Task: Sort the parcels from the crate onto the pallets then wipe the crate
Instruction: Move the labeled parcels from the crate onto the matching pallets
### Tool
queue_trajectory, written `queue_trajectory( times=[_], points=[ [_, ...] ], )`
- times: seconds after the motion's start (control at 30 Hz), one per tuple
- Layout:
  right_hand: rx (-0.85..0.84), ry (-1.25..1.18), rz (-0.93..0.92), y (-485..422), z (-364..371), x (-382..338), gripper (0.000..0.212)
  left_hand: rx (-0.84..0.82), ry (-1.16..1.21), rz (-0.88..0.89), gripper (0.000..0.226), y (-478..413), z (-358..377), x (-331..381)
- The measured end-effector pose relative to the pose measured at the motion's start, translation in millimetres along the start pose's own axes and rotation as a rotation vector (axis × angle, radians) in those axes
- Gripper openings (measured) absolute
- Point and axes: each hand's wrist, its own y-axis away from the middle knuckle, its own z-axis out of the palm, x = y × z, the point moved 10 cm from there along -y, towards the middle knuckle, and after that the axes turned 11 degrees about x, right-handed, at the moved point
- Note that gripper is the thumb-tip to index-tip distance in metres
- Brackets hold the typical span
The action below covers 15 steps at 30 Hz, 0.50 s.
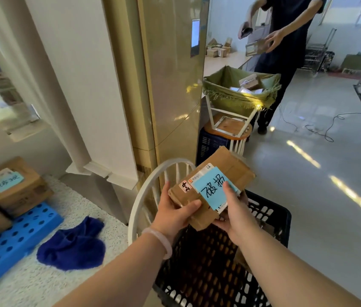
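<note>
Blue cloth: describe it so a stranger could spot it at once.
Find the blue pallet on the floor at the left, with boxes on it. Right of it, before the white chair, the cloth lies on the speckled floor. It alone is soft and crumpled, and darker blue than the pallet.

A tall gold cabinet (170,85), perhaps an air conditioner, stands by a white wall (68,63). Light streaks the glossy grey floor (307,196).

Chair back (144,196) beside crate (270,209)
</note>
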Motion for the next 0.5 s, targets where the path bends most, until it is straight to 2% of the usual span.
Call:
queue_trajectory(
  times=[0.1, 0.2, 0.27, 0.33, 0.4, 0.47, 0.5],
  points=[
    [-0.005, 0.058, 0.016, 9.7, 25.8, 16.2, 0.060, 0.042, -0.017, 0.017, 0.103, -4.9, -41.4, 12.9],
    [0.048, 0.139, -0.076, 17.2, 44.6, 12.4, 0.093, 0.056, -0.065, -0.033, 0.095, -6.0, -101.5, 22.6],
    [0.019, 0.290, -0.162, 27.3, 63.9, 9.3, 0.107, 0.073, -0.086, -0.068, 0.094, -4.0, -144.3, 24.0],
    [-0.119, 0.441, -0.206, 46.2, 97.0, 16.5, 0.104, 0.096, -0.095, -0.067, 0.100, 1.5, -181.3, 26.6],
    [-0.257, 0.557, -0.227, 71.3, 134.0, 28.8, 0.087, 0.148, -0.059, -0.030, 0.099, 8.9, -214.9, 32.6],
    [-0.315, 0.641, -0.306, 93.6, 166.8, 35.4, 0.071, 0.245, -0.005, 0.042, 0.090, 17.2, -250.1, 40.5],
    [-0.327, 0.655, -0.341, 104.0, 181.8, 38.0, 0.072, 0.291, 0.008, 0.078, 0.088, 22.1, -268.9, 43.5]
  ],
)
